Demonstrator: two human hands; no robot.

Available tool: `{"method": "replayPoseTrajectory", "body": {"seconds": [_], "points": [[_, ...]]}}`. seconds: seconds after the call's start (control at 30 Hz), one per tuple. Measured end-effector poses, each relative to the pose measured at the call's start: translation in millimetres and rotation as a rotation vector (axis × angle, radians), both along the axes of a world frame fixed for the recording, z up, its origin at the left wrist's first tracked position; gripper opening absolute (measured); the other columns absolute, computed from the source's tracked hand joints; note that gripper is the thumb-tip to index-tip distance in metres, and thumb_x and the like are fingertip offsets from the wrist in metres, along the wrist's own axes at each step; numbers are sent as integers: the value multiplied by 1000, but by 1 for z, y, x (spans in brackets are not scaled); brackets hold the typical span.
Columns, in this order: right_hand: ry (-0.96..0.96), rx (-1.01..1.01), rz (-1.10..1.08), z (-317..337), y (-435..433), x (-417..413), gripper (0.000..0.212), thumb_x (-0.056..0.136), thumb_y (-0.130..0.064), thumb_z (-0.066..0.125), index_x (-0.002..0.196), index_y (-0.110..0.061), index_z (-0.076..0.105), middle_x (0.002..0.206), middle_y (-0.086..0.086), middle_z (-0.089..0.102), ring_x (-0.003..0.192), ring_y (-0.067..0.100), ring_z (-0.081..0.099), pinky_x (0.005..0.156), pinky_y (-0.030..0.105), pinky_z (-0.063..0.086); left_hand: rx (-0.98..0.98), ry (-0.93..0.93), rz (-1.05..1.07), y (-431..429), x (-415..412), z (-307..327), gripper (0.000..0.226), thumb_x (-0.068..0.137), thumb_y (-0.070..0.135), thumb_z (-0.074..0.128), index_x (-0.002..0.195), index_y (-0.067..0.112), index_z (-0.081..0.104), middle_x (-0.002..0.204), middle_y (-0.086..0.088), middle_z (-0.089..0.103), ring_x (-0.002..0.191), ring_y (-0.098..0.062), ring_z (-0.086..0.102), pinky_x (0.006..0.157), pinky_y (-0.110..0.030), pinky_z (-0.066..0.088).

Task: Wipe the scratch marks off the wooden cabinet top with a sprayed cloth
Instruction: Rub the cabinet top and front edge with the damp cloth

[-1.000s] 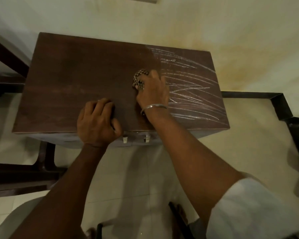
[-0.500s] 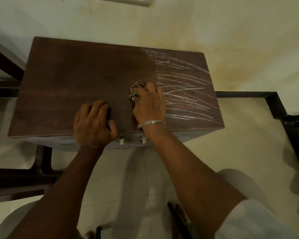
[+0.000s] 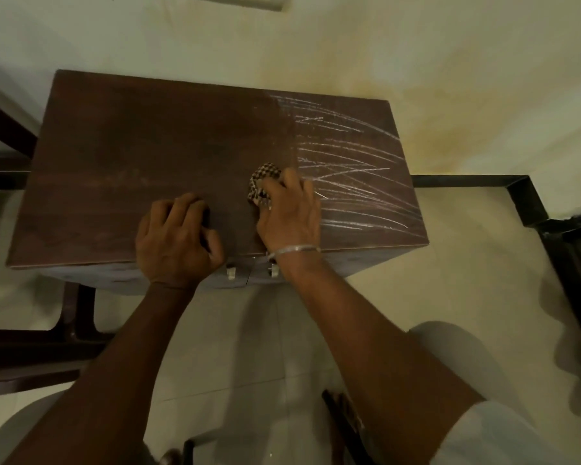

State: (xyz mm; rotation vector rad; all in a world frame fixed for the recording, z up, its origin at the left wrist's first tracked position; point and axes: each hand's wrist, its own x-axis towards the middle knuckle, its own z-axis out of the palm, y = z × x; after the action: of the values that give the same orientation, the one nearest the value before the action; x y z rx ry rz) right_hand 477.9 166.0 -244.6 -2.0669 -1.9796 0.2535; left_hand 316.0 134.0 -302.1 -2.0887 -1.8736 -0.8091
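Scratches (image 3: 353, 182), pale and curved, cover the right part of the cabinet top (image 3: 141, 156); the left part looks clear. My right hand (image 3: 289, 216) presses a bunched cloth (image 3: 264, 182) at their left edge, fingers closed over it. My left hand (image 3: 176, 236) rests curled near the front edge. I should press firmly, sweeping rightward along the streaks. Most of the cloth is hidden under my palm; its dampness can't be seen.

Dark wooden furniture frame (image 3: 31, 344) at 9 o'clock, black metal frame (image 3: 524, 196) at 3 o'clock, pale tiled floor (image 3: 450, 280), stained wall (image 3: 416, 62) at 12.
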Motion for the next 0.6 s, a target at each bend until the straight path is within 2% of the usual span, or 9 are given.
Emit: {"method": "replayPoseTrajectory", "body": {"seconds": [0.13, 0.23, 0.4, 0.6], "points": [[3, 36, 27, -10, -52, 13, 35, 80, -18, 60, 114, -29, 62, 126, 0, 50, 107, 25, 45, 82, 39, 43, -11, -15, 8, 1, 0, -2, 26, 75, 23, 57, 97, 12, 67, 113, -7, 69, 90, -33, 56, 69, -39, 41], [-12, 24, -2, -8, -45, 12, 33, 79, -17, 61, 110, -29, 63, 122, -1, 51, 105, 25, 46, 82, 38, 42, -46, -15, 23, 3, 1, 0, 20, 78, 24, 55, 93, 14, 63, 112, -6, 67, 91, -31, 52, 71, -40, 38], [-16, -35, -18, 3, -9, 11, 32, 85, -19, 61, 115, -29, 61, 126, -1, 49, 113, 24, 44, 90, 38, 41, -68, 22, -4, 4, 3, 2, 20, 91, 28, 48, 97, 15, 61, 113, -6, 62, 98, -31, 50, 83, -43, 37], [2, -3, -1, -10, -68, 24, 37, 82, -18, 59, 117, -31, 61, 128, -2, 49, 109, 25, 45, 82, 39, 42, -113, 36, -50, 6, 5, 5, 24, 95, 29, 43, 98, 13, 61, 113, -9, 61, 99, -33, 51, 87, -46, 36]]}}
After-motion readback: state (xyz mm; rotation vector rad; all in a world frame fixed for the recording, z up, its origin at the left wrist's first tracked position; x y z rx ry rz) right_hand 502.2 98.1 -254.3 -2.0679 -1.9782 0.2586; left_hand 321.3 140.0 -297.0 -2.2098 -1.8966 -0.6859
